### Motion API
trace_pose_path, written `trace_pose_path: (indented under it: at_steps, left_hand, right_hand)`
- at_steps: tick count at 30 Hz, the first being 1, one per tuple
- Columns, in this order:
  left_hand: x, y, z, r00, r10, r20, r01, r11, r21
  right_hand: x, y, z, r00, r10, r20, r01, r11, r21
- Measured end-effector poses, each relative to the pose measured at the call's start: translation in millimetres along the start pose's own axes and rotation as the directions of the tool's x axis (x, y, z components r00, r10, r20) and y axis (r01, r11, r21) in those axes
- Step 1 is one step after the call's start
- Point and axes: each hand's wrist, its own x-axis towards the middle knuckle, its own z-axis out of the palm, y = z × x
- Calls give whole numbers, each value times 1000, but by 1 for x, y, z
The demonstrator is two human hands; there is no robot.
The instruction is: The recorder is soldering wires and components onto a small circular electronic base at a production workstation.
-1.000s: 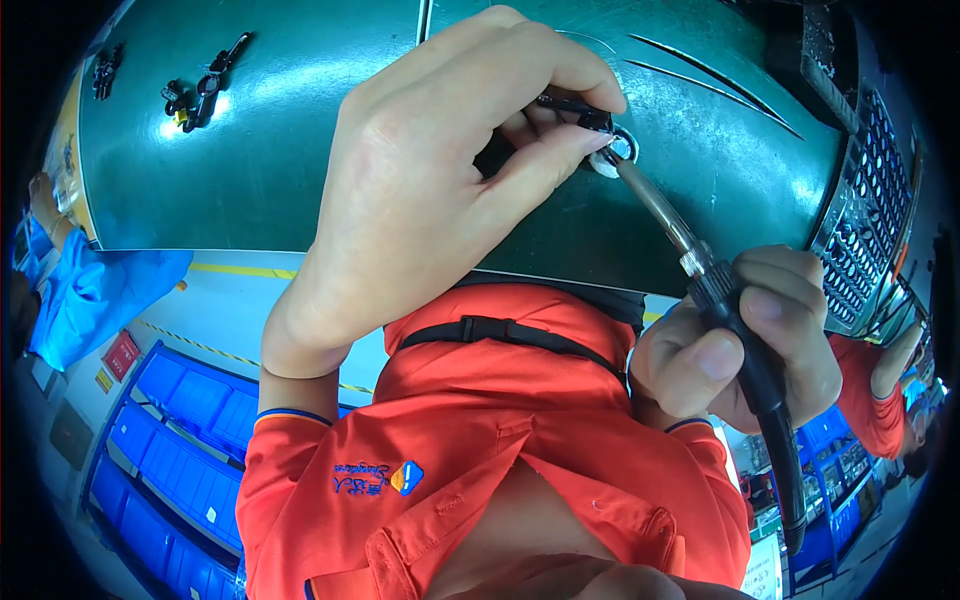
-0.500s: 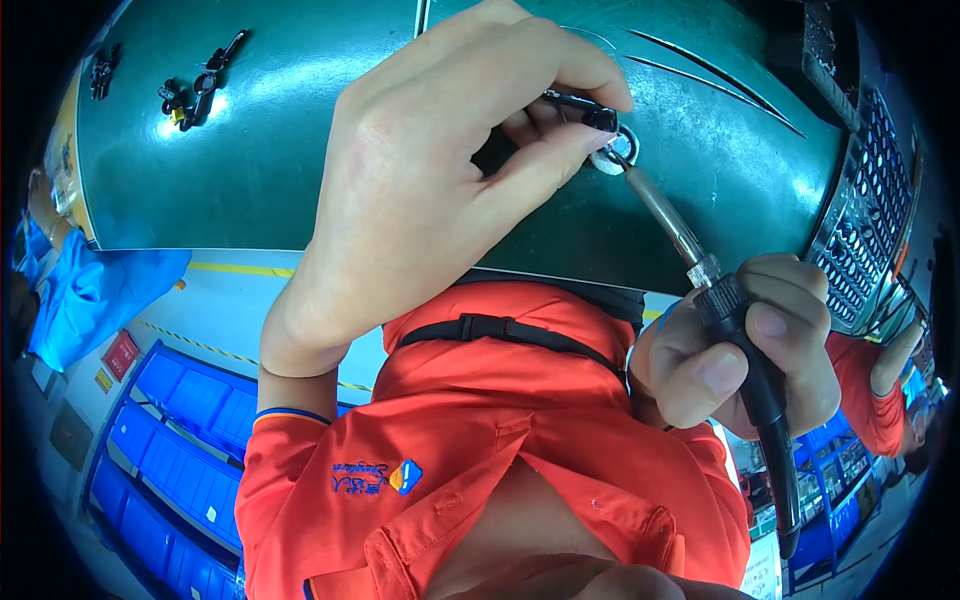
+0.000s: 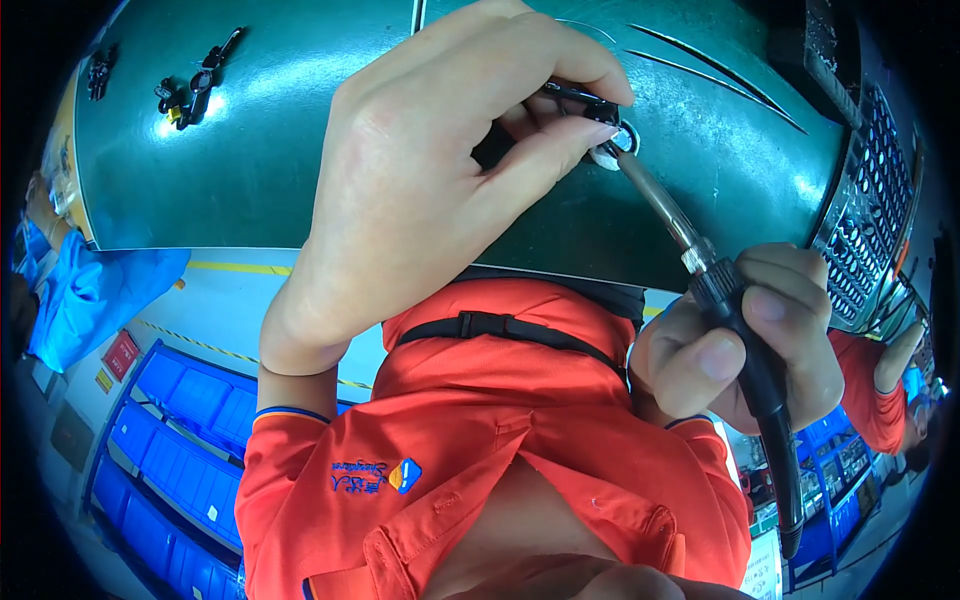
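My left hand (image 3: 450, 130) pinches a small black part (image 3: 590, 100) between thumb and forefinger, above the green table. Most of that part is hidden behind the fingers. Beside my thumb tip is a small ring-shaped piece (image 3: 629, 138) with a pale centre; whether it is joined to the black part I cannot tell. My right hand (image 3: 745, 345) is wrapped round the black handle of a soldering iron (image 3: 663, 200). The iron's metal barrel slants up to the left, its tip close to the ring and my left thumb. Whether the tip touches anything is too small to tell.
Black assemblies (image 3: 203, 85) lie on the green table (image 3: 270, 180) at the far left. Thin dark strips (image 3: 715, 75) lie at the far right. A tray of many small round pieces (image 3: 870, 215) stands at the right edge. Blue bins (image 3: 180, 440) and co-workers' sleeves (image 3: 95, 290) are beyond.
The soldering iron's tip has moved slightly up and left, nearer my left thumb. The black part has tilted a little in my left fingers, showing more of its length.
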Motion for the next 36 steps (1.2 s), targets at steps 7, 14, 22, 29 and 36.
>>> trace_pose_path:
  at_steps: [7,14,22,29,36]
  left_hand:
    - [0,-1,-1,1000,20,17,-21,999,28]
    - [0,1,-2,998,44,36,-46,997,58]
    - [0,0,-1,996,75,56,-80,993,88]
    - [5,-3,-1,989,121,81,-129,986,107]
    - [-4,-19,2,983,180,-21,-181,973,-146]
  right_hand:
    - [6,0,-18,984,-52,173,41,997,63]
    - [-5,7,-6,995,-99,-16,101,990,98]
    - [-14,0,4,931,71,-358,-62,997,37]
    - [-9,15,-1,919,-29,-392,45,998,33]
    - [-18,6,-10,915,199,-351,-333,863,-380]
